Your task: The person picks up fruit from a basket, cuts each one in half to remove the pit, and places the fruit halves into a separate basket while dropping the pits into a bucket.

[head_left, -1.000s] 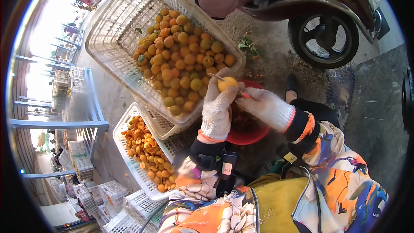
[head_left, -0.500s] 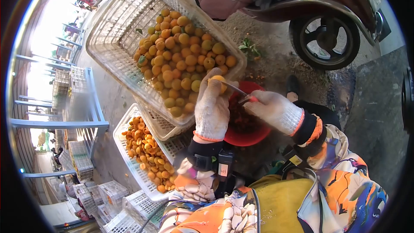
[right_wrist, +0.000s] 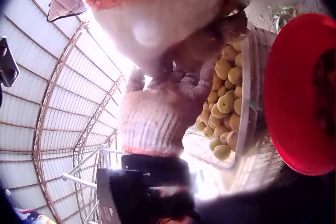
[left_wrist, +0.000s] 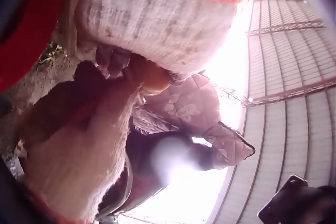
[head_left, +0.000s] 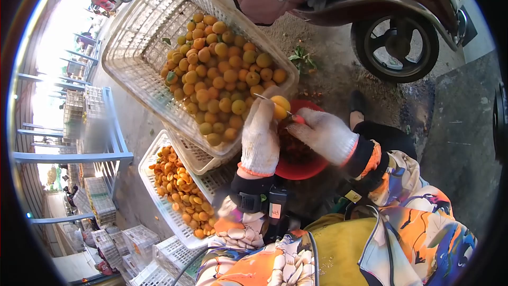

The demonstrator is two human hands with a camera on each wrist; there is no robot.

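In the head view my gloved left hand holds a yellow-orange apricot in its fingers, near the corner of a crate of whole apricots. My right hand, also gloved, grips a small knife by its red handle. The blade lies against the apricot, its tip showing past the far side. Below both hands is a red basin with dark contents. The left wrist view shows the apricot between the two gloves; in the right wrist view the fingers hide knife and fruit.
A lower white crate of halved apricots stands at left, partly beside a stacked crate. A parked scooter is at the upper right. Blue metal frames and more crates are farther left.
Half a second ago the hands were farther apart, with the blade at the apricot's upper right. Now the right hand is closer and the blade's tip shows past the fruit's left side.
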